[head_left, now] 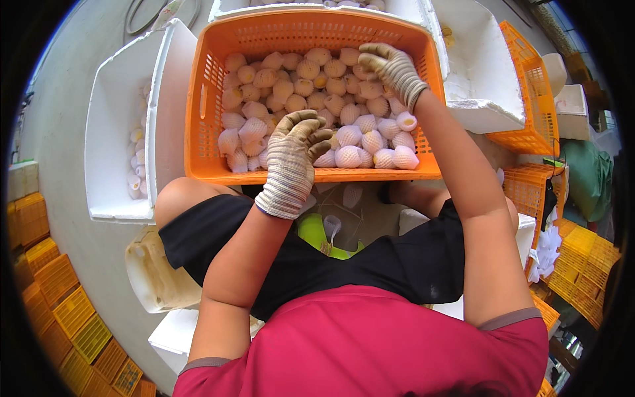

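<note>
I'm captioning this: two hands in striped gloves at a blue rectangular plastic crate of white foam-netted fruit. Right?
Not quite: the head view shows an orange rectangular plastic crate, not blue, holding the white foam-netted fruit. The rest stands.

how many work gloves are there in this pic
2: one glove on the left hand, above the near part of the orange basket; another on the right hand, above its far right part. Others could be hidden.
</note>
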A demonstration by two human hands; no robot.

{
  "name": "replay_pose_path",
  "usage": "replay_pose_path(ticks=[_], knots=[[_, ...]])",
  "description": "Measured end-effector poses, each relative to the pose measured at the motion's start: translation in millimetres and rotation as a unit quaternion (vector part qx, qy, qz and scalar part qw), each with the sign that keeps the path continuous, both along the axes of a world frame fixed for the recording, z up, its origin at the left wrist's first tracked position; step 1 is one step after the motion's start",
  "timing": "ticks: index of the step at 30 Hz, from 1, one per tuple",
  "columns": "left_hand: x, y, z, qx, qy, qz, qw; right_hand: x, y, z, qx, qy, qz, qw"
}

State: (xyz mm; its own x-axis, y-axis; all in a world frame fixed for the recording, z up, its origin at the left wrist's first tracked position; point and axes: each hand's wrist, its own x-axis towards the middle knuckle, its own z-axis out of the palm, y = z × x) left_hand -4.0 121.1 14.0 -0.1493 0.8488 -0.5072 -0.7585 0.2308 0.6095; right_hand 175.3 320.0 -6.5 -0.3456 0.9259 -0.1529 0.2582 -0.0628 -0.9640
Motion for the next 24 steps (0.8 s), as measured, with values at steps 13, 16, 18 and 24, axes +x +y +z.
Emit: replay_pose_path(ticks=[13, 16, 18, 24], knots=[[-11.0, -2.0, 8.1, 0.020, -0.030, -0.037, 0.999, -42.5, -114.8, -60.3, -0.039, -0.536, 0.347, 0.769], [-13.9, 0.5, 9.8, 0.024, -0.020, -0.023, 0.999, -32.0, -108.1, -59.4, -0.110, -0.467, 0.319, 0.818], [-14.4, -0.4, 11.9, 0.025, 0.006, -0.009, 1.000, 3.9, -95.4, -82.4, -0.227, -0.307, 0.226, 0.896], [-2.4, -3.2, 11.5, 0.011, 0.074, -0.062, 0.995, 48.0, -113.3, 13.5, -0.318, 0.207, 0.126, 0.917]])
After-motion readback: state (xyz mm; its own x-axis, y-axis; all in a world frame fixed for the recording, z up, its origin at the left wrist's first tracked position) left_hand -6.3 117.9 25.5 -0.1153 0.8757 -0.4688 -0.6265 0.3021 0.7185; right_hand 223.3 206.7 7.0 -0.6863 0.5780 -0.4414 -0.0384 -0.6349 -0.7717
